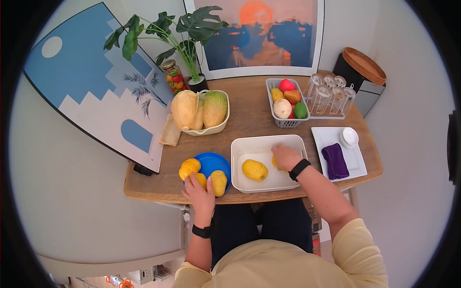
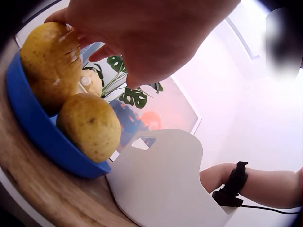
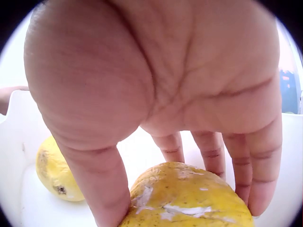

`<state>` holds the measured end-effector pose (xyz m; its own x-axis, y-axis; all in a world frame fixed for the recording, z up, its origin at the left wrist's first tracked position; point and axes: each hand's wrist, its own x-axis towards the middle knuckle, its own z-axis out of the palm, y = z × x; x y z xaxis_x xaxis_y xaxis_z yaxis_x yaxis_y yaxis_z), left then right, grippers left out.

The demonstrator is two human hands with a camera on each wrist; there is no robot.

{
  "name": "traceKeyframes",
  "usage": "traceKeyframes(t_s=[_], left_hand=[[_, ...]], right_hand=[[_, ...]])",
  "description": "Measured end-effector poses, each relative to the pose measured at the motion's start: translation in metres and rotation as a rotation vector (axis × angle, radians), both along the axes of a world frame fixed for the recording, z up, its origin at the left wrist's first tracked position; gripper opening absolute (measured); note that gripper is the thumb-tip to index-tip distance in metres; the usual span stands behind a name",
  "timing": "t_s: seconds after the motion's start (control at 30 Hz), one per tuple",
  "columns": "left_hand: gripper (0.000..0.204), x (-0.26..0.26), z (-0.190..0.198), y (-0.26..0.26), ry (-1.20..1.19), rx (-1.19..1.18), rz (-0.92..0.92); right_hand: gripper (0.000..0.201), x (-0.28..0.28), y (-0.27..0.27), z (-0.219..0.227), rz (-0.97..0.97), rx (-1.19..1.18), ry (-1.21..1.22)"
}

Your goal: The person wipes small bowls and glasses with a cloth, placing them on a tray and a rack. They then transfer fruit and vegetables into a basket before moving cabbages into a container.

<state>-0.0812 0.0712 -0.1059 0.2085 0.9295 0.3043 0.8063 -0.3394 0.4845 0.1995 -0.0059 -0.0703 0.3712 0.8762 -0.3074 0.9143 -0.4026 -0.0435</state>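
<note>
Inside the white tub (image 1: 240,187), my right hand (image 1: 286,157) grips a yellow fruit (image 3: 189,198), thumb on one side and fingers on the other. Its skin shows whitish scuffs. A second yellow fruit (image 1: 255,170) lies in the tub to the left of that hand. My left hand (image 1: 199,196) is at the blue plate (image 1: 211,163), fingers extended over the yellow fruits there. In the left wrist view its fingertips touch the top of a brown-speckled yellow fruit (image 2: 52,66), and the thumb hangs apart. Another yellow fruit (image 1: 218,183) lies at the plate's right side.
Behind stand a cream basket (image 1: 218,127) of cabbages, a grey basket (image 1: 288,123) of mixed produce and a rack of glasses (image 1: 329,98). To the right, a white square plate (image 1: 355,161) holds a purple cloth (image 1: 335,162) and white dishes (image 1: 349,138). A beige cloth (image 1: 170,130) lies left.
</note>
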Motion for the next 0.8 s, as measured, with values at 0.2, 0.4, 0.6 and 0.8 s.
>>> traceKeyframes(t_s=[0.2,0.4,0.6,0.8], left_hand=[[0.055,-0.003,0.006,-0.010,0.016,0.245,0.003],[0.043,0.052,0.087,-0.054,-1.033,-0.501,-0.672],[0.040,0.098,0.073,-0.075,-1.303,-1.415,-1.127],[0.044,0.113,0.088,-0.077,-1.474,-1.005,-0.717]], right_hand=[[0.059,-0.003,-0.017,0.050,-0.038,0.343,0.233],[0.045,-0.060,-0.047,0.079,0.050,1.144,1.334],[0.013,-0.045,-0.062,0.049,-0.149,1.259,1.437],[0.028,-0.068,-0.079,0.078,0.003,1.436,1.203]])
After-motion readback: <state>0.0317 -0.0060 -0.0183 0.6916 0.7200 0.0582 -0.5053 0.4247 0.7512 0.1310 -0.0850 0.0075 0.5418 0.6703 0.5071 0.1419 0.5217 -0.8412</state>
